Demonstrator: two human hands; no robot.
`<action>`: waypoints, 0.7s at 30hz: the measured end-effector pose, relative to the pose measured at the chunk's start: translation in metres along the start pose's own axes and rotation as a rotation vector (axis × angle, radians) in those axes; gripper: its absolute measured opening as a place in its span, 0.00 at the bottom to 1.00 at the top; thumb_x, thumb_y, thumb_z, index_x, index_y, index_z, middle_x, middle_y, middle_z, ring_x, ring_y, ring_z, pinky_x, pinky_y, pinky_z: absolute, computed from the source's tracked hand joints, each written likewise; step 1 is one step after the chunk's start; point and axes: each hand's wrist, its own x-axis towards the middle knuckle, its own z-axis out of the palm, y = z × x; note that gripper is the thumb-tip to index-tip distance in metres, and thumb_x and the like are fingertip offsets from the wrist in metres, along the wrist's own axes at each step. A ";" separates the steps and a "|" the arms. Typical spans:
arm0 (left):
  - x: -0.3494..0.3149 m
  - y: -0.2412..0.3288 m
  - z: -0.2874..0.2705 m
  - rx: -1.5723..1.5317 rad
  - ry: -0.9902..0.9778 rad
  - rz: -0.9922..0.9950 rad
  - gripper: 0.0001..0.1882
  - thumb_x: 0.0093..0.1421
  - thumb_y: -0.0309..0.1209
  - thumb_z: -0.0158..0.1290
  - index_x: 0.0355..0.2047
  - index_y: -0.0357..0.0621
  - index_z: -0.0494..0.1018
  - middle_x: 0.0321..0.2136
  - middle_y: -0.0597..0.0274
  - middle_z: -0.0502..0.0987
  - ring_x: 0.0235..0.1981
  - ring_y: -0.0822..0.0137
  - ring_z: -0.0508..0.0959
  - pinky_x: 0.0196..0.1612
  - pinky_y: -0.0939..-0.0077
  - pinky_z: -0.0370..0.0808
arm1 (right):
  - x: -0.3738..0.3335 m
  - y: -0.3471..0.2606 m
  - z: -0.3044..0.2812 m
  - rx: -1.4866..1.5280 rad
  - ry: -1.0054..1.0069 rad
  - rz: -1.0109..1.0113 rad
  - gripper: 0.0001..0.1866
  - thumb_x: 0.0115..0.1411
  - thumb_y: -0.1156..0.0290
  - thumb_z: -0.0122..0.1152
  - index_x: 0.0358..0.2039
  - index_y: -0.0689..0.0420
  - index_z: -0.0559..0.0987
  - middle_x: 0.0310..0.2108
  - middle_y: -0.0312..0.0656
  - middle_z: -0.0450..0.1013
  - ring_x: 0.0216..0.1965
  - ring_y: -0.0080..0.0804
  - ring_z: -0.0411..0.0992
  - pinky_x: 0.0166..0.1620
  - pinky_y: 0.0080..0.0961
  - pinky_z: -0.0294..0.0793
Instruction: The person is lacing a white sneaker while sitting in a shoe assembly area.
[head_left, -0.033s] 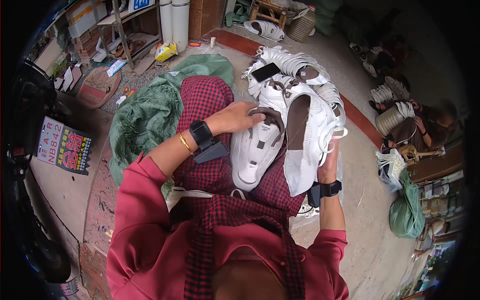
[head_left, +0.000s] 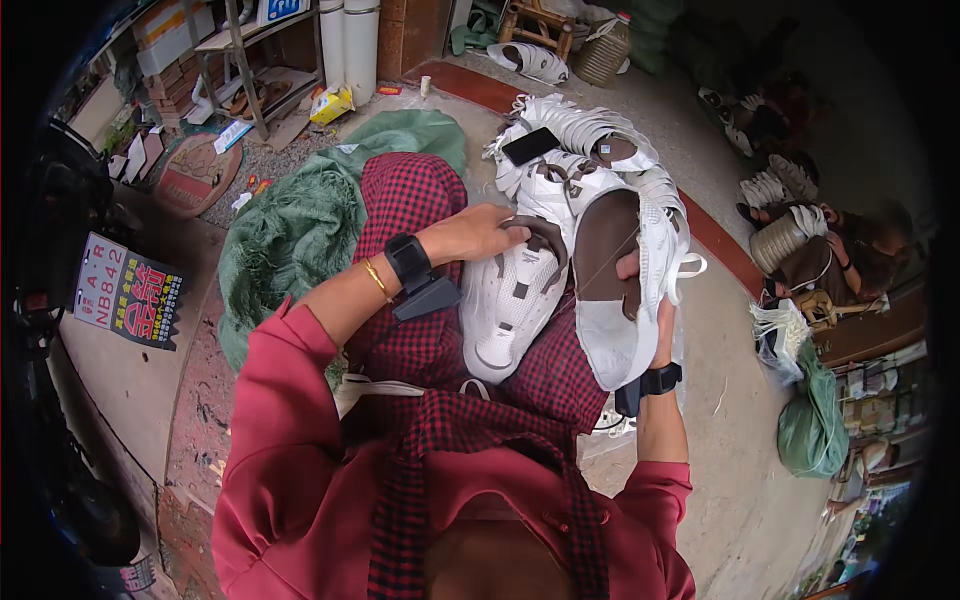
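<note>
On my lap, over a red-and-black checked apron, lies a white shoe upper with its toe pointing toward me. My left hand grips the dark collar of this upper, thumb over its edge. Beside it on the right, my right hand holds a second white shoe upper. Its thumb presses on the brown lining inside, and the other fingers are mostly hidden behind the white side. A white lace loops off that upper's right edge.
Beyond my hands lies a pile of white shoe uppers with a black phone on top. A green woven sack spreads at the left. Another person sits at the right, near a green bag.
The upper in my right hand has turned and spread wider, showing more brown lining. My right thumb has come into view inside it. My left hand has barely moved.
</note>
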 end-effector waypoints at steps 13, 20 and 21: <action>-0.035 0.014 -0.085 -0.889 0.641 -0.093 0.21 0.72 0.37 0.44 0.59 0.35 0.66 0.49 0.53 0.78 0.45 0.53 0.81 0.49 0.58 0.78 | 0.009 -0.008 0.005 0.205 -0.339 -0.139 0.13 0.68 0.58 0.53 0.42 0.55 0.69 0.35 0.33 0.63 0.34 0.22 0.61 0.41 0.20 0.63; -0.085 -0.038 -0.117 -1.248 -0.044 0.231 0.33 0.72 0.46 0.40 0.67 0.32 0.56 0.60 0.33 0.68 0.57 0.43 0.74 0.48 0.52 0.82 | 0.013 -0.018 0.022 -0.381 -0.192 -0.065 0.18 0.72 0.56 0.54 0.46 0.59 0.76 0.34 0.34 0.77 0.30 0.17 0.73 0.33 0.19 0.74; -0.081 -0.027 -0.113 -1.230 -0.235 0.260 0.31 0.73 0.44 0.40 0.66 0.32 0.59 0.59 0.38 0.71 0.56 0.49 0.76 0.53 0.59 0.80 | 0.010 -0.020 0.048 -0.428 -0.183 -0.169 0.19 0.69 0.55 0.59 0.42 0.61 0.78 0.29 0.34 0.78 0.26 0.19 0.73 0.32 0.22 0.75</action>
